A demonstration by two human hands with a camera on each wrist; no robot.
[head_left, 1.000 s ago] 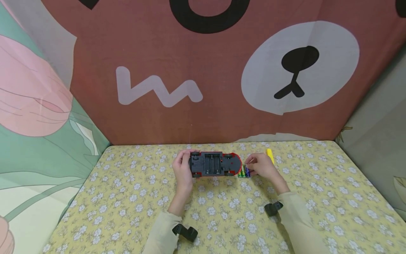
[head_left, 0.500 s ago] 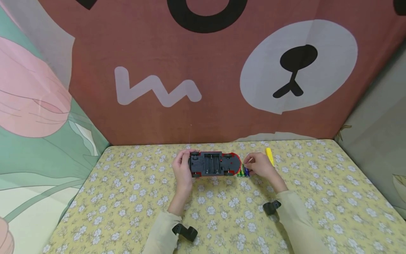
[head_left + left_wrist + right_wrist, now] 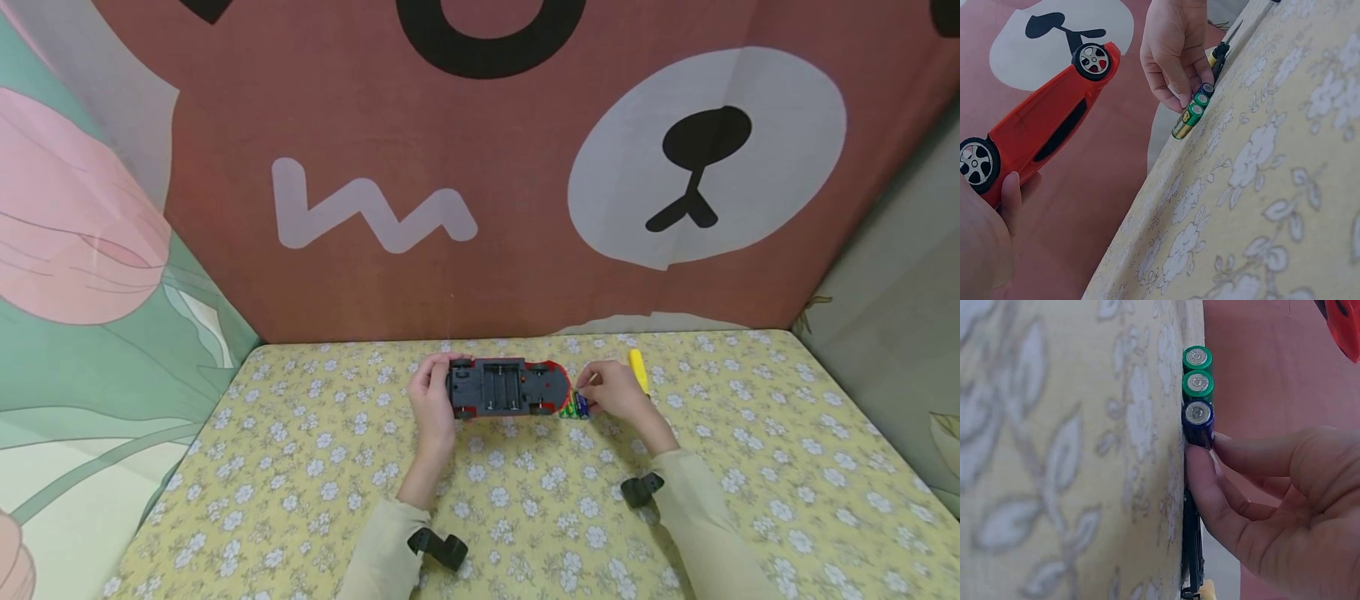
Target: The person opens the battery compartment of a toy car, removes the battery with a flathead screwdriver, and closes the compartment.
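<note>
A red toy car (image 3: 543,387) is held up on its side by my left hand (image 3: 433,408), which grips its left end in the head view. Its black underside faces the head camera, with an uncovered battery compartment (image 3: 502,388) in the middle. Beyond the car's right end, my right hand (image 3: 618,392) has thumb and finger pinched on a blue battery (image 3: 1199,422). Two green batteries (image 3: 1197,374) lie side by side against it on the table. The left wrist view shows the car's red side and wheels (image 3: 1094,61), with my left thumb (image 3: 1011,194) against it.
A yellow-handled screwdriver (image 3: 637,367) lies behind my right hand. Near it in the right wrist view is a thin black piece (image 3: 1191,547), partly hidden. The floral tablecloth (image 3: 525,508) ends at a printed cloth wall (image 3: 375,292).
The blue battery has tilted slightly at my right fingers, which have shifted a little left. The car and my left hand hold their place.
</note>
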